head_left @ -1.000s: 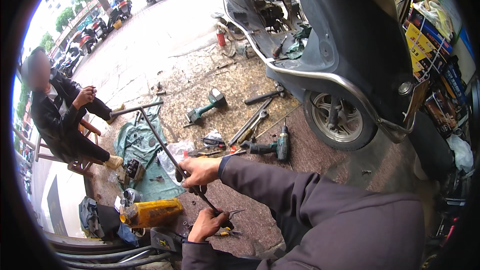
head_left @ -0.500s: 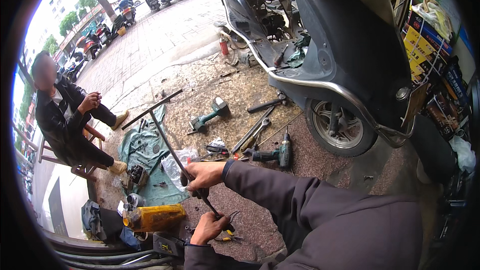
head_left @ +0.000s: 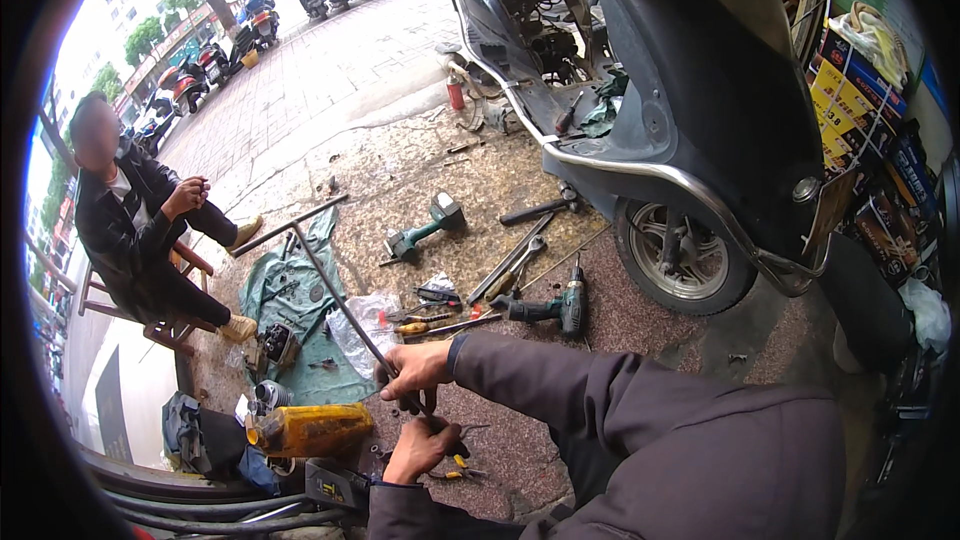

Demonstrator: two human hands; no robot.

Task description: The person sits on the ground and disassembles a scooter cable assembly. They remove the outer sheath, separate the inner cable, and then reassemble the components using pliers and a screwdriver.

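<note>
A long dark T-handle wrench (head_left: 335,285) slants across the view, its crossbar up and to the left over the cloth. My right hand (head_left: 415,368) is closed around its shaft. Just below, my left hand (head_left: 418,450) is closed at the shaft's near end, which its fingers hide. Beneath the left hand, yellow-handled pliers (head_left: 458,472) lie on the ground. Beside it to the left are a dirty yellow container (head_left: 318,432) and a dark box (head_left: 338,485).
A partly stripped scooter (head_left: 660,110) stands at right. A drill (head_left: 560,305), another power tool (head_left: 428,228), a hammer (head_left: 540,208) and a ratchet (head_left: 520,268) lie about. Engine parts (head_left: 275,345) rest near a green cloth (head_left: 265,285). Someone (head_left: 130,230) sits on a stool at left.
My right hand has come down closer to my left hand. The wrench's crossbar has shifted a little left and tilts less steeply. The whole view has moved slightly.
</note>
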